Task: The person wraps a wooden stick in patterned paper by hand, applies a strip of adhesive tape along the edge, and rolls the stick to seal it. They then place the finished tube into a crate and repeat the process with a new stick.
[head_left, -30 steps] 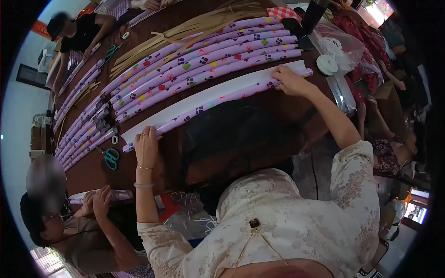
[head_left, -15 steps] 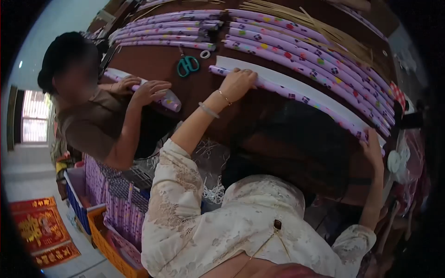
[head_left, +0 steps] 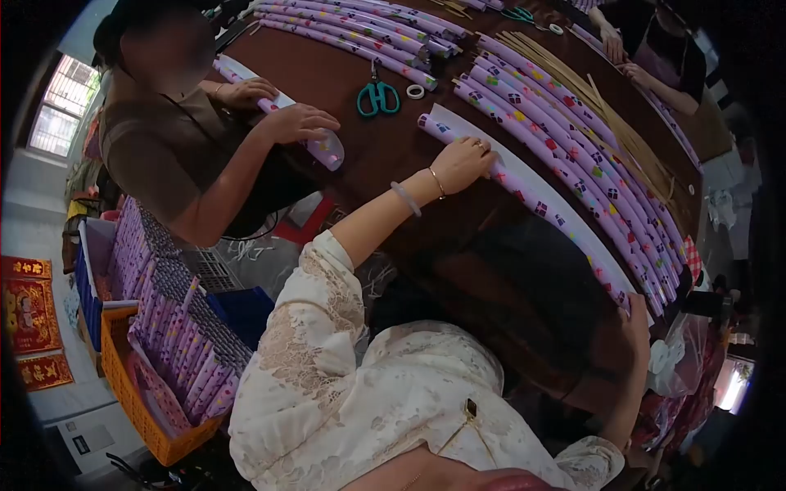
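A purple patterned roll of wrapping paper (head_left: 540,208) lies slantwise on the brown table, its white underside showing as a strip along the far edge. Near the roll's upper left end my left hand (head_left: 463,166) presses down on it, fingers curled over the tube. My right hand (head_left: 634,334) grips the lower right end, with its fingers partly hidden. Left of my left hand are teal-handled scissors (head_left: 378,100) and a small white tape ring (head_left: 416,92).
Finished rolls (head_left: 565,155) lie beyond mine, beside thin brown strips (head_left: 610,135). At left a co-worker's hands (head_left: 299,124) press another roll (head_left: 323,151). Another person's hands (head_left: 610,45) are at the far side. An orange crate (head_left: 164,446) holds several rolls below left.
The view has shifted and turned, bringing the far person into sight. Both my hands stay at the two ends of the roll, and the white strip beside it looks narrower.
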Demonstrator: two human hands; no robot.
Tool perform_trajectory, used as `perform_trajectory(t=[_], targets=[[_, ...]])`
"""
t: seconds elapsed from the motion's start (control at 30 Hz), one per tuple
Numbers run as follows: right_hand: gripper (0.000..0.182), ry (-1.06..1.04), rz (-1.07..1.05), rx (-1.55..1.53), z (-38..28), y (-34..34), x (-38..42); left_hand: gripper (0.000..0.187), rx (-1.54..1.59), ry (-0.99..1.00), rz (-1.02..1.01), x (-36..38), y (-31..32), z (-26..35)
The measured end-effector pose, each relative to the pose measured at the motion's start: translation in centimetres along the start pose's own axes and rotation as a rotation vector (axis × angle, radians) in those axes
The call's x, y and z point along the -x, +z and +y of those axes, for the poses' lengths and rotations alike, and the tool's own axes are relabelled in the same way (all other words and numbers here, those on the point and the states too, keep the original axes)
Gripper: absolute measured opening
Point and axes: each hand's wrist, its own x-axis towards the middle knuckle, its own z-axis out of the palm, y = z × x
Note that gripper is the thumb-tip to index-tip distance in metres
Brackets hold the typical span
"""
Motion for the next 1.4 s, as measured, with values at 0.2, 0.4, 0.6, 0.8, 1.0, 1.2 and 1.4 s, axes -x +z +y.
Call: perform_trajectory(t=[0.2, 0.4, 0.6, 0.8, 1.0, 1.2, 1.4], targets=[[0.034, -0.043, -0.062, 0.085, -0.8, -0.9, -0.5, 0.030, -0.006, 0.055, -0.220, -1.3, -1.7, -0.4], [0.035, 0.078, -0.002, 0.106, -2.0, -0.9, -0.1, 0.028, -0.084, 0.149, -0.344, -4.4, -3.4, -0.2], [0.030, -0.016, 0.144, 0.217, -1.5, -0.8, 0.1, 0.033, -0.133, 0.250, -0.288, -5.2, -2.9, -0.8], [0.032, 0.116, -0.011, 0.064, -3.5, -2.2, -0.6, 0.032, 0.007, 0.139, -0.359, -3.5, -2.1, -1.0], [0.035, 0.039, -0.033, 0.155, -2.4, -1.6, -0.4, 0.025, 0.019, 0.106, -0.249, -2.0, -1.5, -0.6], [0.036, 0.068, 0.044, 0.246, -0.9, 0.5, 0.2, 0.020, 0.022, 0.141, -0.196, -1.5, -0.2, -0.8], [0.042, 0.109, 0.108, 0.125, -0.9, 1.3, 0.8, 0.027, 0.111, 0.152, -0.055, -1.0, -0.1, -1.0]])
